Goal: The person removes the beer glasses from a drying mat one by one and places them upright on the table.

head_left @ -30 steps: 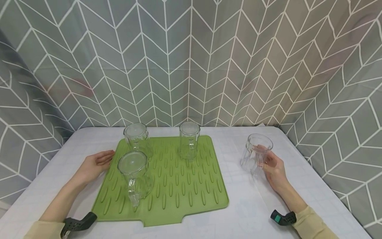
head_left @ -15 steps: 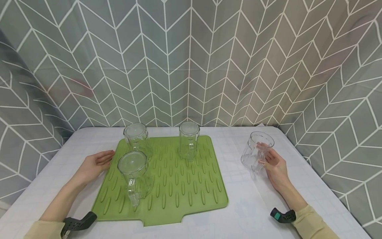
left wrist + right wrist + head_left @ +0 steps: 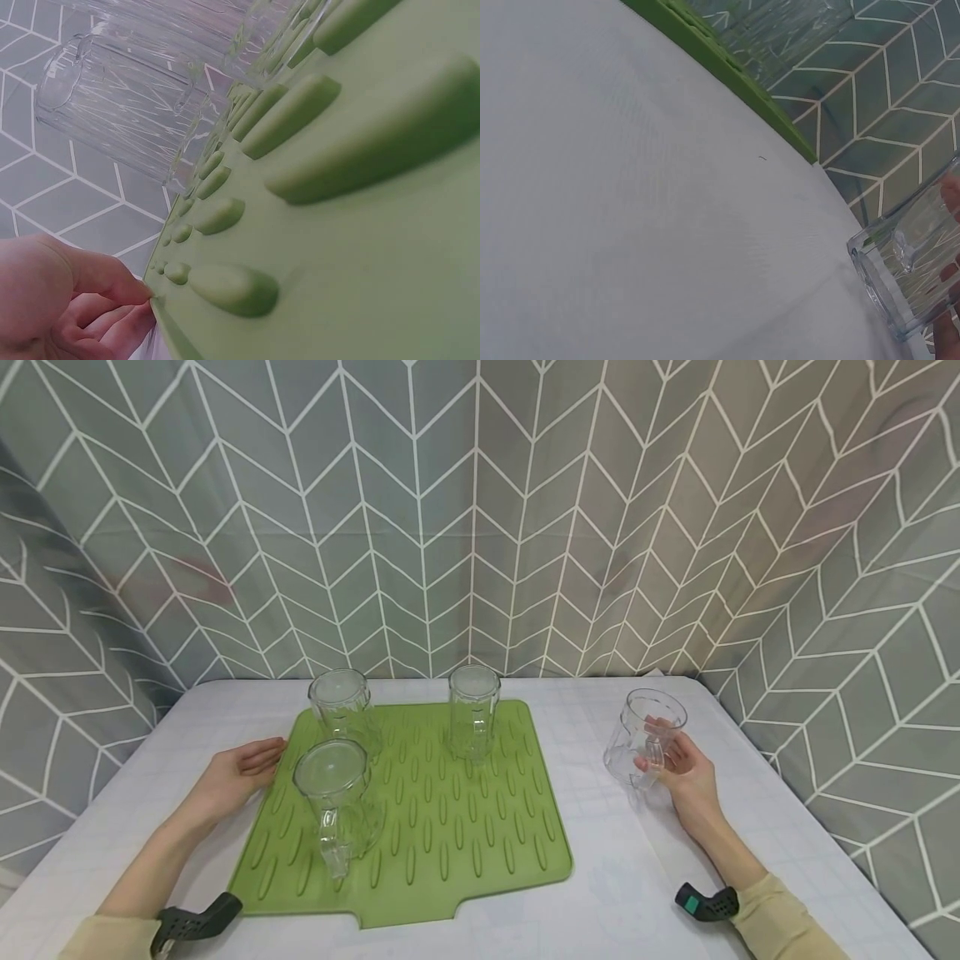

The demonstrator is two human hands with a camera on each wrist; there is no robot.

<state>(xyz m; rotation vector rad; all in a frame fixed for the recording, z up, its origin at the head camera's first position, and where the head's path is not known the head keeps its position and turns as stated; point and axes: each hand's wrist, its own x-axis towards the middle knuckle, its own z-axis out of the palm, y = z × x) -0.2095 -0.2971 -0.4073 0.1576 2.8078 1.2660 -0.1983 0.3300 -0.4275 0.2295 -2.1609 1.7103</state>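
Observation:
My right hand (image 3: 688, 777) grips a clear glass mug (image 3: 626, 752) over the white cloth, right of the green mat. Its fingers show through the glass; the right wrist view catches this mug (image 3: 907, 262) at the right edge. On the ribbed green mat (image 3: 465, 852) stand three more glass mugs: one at the back left (image 3: 341, 714), one at the back right (image 3: 474, 714) and one nearer the front (image 3: 337, 793). My left hand (image 3: 232, 781) rests beside the mat, loosely bent fingers touching its left edge. In the left wrist view, the thumb (image 3: 112, 277) meets that edge.
White cloth (image 3: 615, 885) covers the table around the mat. A grey patterned curtain (image 3: 450, 527) hangs behind the table and along both sides. A black band with a device (image 3: 198, 920) sits on the left wrist, another (image 3: 707, 903) on the right.
The mug in my right hand has shifted slightly up and away over the second, and my right thumb has come closer round its handle. The left hand and the mugs on the mat stay put.

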